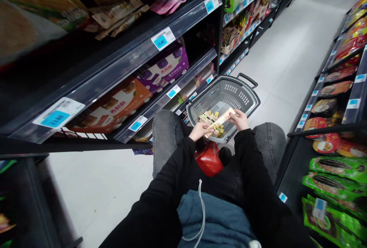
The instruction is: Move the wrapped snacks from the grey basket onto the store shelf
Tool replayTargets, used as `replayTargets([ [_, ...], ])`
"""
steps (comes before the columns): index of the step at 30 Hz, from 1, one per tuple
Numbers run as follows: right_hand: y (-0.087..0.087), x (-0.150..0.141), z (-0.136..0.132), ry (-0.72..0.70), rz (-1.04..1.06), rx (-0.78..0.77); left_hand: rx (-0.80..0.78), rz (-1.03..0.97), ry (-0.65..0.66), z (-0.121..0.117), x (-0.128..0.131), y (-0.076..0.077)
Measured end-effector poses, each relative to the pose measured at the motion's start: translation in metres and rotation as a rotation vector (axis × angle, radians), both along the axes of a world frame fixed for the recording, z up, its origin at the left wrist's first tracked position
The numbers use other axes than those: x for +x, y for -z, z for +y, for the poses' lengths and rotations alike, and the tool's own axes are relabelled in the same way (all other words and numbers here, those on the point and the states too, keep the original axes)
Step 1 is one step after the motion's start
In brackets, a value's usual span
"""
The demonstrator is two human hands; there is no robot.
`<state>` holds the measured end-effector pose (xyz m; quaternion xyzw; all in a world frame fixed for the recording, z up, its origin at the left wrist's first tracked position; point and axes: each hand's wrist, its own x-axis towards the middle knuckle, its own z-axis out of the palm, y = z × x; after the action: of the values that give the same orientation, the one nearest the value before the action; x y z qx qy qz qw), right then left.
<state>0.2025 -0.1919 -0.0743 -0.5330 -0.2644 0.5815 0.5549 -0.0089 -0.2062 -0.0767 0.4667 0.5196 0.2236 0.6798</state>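
Note:
A long, slim, pale orange and cream packet (220, 121) is stretched slantwise between my two hands, above the grey plastic shopping basket (243, 91). My left hand (200, 131) pinches its lower end, fingers closed. Its upper end is gripped by my right hand (239, 120), with the thumb and fingers closed on it. Beneath the packet, inside the basket, lies a heap of small yellow and green packets (208, 117); my hands and the held packet cover part of it. The print on the held packet is too small to read.
Dark shelves with price tags (163, 38) rise at my left, bearing purple boxes (166, 67) and orange boxes (114, 104). Low shelving at my right carries green bags (338, 167) and round tubs (326, 143). Between my knees is a red object (210, 160). Pale floor (283, 60) runs ahead.

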Motion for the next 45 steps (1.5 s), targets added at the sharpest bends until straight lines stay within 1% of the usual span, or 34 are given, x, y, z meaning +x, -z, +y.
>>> replayTargets([
  [2,0.005,0.0,0.002,0.017,-0.033,-0.013,0.078,0.076,0.023,0.0,0.0,0.004],
  [4,0.008,0.0,0.003,0.026,-0.047,-0.005,0.12,0.114,0.05,0.001,-0.001,0.006],
  [9,0.01,-0.001,0.003,0.013,-0.108,0.011,0.123,0.151,0.143,0.001,0.001,0.005],
  [11,0.01,-0.002,0.003,0.014,-0.127,0.002,0.092,0.159,0.156,0.0,0.002,0.003],
  [13,0.01,-0.003,0.003,0.02,-0.127,-0.007,0.024,0.125,0.145,-0.002,0.002,-0.001],
  [17,0.013,0.0,0.005,0.068,-0.12,-0.022,-0.194,-0.077,0.165,-0.005,0.004,-0.01],
  [19,0.016,0.002,0.006,0.09,-0.108,-0.034,-0.251,-0.176,0.196,-0.007,0.004,-0.014],
  [21,0.019,0.005,0.007,0.092,-0.1,-0.054,-0.267,-0.247,0.215,-0.007,0.004,-0.017],
  [24,0.022,0.006,0.006,0.075,-0.097,-0.081,-0.279,-0.298,0.214,-0.007,0.003,-0.02],
  [27,0.022,0.005,0.006,0.065,-0.08,-0.079,-0.283,-0.282,0.199,-0.007,0.003,-0.02],
  [30,0.022,0.007,0.006,0.073,-0.066,-0.08,-0.286,-0.236,0.195,-0.007,0.004,-0.017],
  [31,0.023,0.009,0.006,0.089,-0.065,-0.088,-0.276,-0.208,0.17,-0.006,0.005,-0.016],
  [33,0.027,0.012,0.007,0.15,-0.072,-0.122,-0.209,-0.095,0.044,-0.004,0.004,-0.011],
  [35,0.034,0.014,0.007,0.192,-0.087,-0.166,-0.049,0.122,-0.126,-0.002,0.001,-0.007],
  [36,0.038,0.013,0.007,0.177,-0.1,-0.193,0.049,0.247,-0.185,-0.001,-0.001,-0.004],
  [37,0.042,0.011,0.006,0.134,-0.123,-0.226,0.138,0.357,-0.212,0.0,-0.003,-0.002],
  [39,0.052,0.002,0.003,-0.002,-0.21,-0.287,0.244,0.471,-0.175,0.001,-0.005,0.003],
  [41,0.062,-0.011,-0.002,-0.107,-0.365,-0.314,0.257,0.465,-0.085,0.001,-0.006,0.007],
  [43,0.071,-0.025,-0.007,-0.143,-0.574,-0.311,0.264,0.451,0.007,0.0,-0.004,0.012],
  [45,0.075,-0.038,-0.012,-0.235,-0.831,-0.331,0.298,0.463,0.076,-0.003,-0.001,0.015],
])
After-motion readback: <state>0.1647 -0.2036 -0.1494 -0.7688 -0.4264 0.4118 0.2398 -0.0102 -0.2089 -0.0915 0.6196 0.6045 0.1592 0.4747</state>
